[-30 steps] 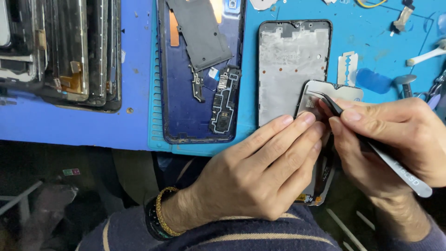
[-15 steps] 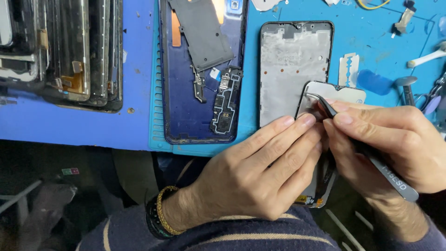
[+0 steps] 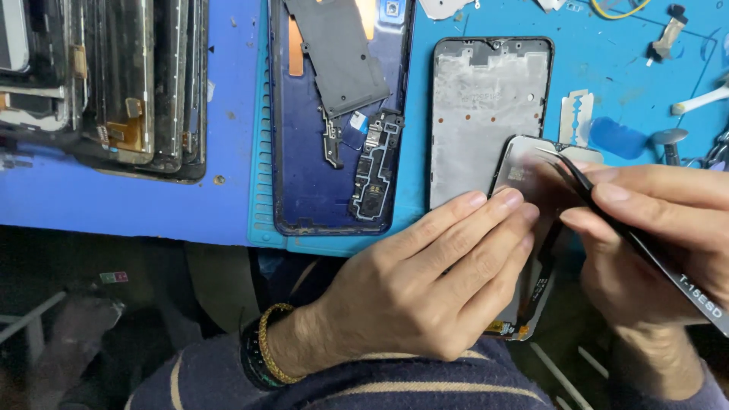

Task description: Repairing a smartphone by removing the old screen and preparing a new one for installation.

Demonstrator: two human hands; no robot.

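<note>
as seen from above the worktop [image 3: 61, 205], going from left to right:
stack at left: dark phone screens and frames [image 3: 129, 83] piled side by side on the blue worktop, upper left
blue mat: a lighter blue mat [image 3: 262, 212] lies to the right of the stack, its ribbed edge toward it
back cover: a dark blue phone back cover [image 3: 311, 182] lies on the mat, with a grey plate [image 3: 338, 57] and a black board piece [image 3: 372, 175] resting in it
frame: a grey phone frame [image 3: 486, 114] lies just right of the cover, flat on the mat
left hand: the left hand [image 3: 425, 288] is laid flat, fingertips pressing on the lower left of the screen panel [image 3: 524, 171]; a beaded bracelet [image 3: 266, 349] circles the wrist
screen panel: tilted, overlapping the frame's lower right corner, hanging past the worktop edge toward the person
right hand: the right hand [image 3: 653, 243] has its grip clamped on black tweezers [image 3: 645, 243], whose tip touches the panel's upper edge
razor blade: a razor blade [image 3: 579, 115] lies just above the panel
far right: small tools [image 3: 699, 99] on the mat, too small to tell apart
</note>
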